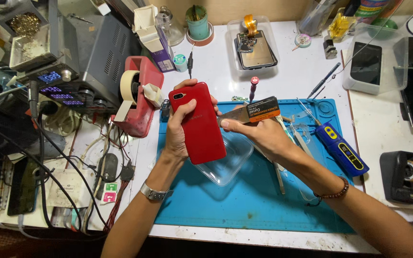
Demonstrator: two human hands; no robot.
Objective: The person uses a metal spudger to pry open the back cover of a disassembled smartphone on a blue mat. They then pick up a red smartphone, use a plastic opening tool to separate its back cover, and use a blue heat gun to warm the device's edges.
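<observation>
My left hand (177, 131) grips a red phone (198, 122) back-up, long axis running away from me, over the blue mat (244, 205)'s left half, while my right hand (259, 134) pinches a thin metal pry blade (252, 113) against its right edge, above a clear plastic tray (230, 165).

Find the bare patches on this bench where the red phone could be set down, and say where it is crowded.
Bare: the blue mat below the clear tray, between the forearms; also the white bench between the clear box and the mat. Crowded: the left side with cables and tape holder; tools lie by the blue screwdriver.
</observation>
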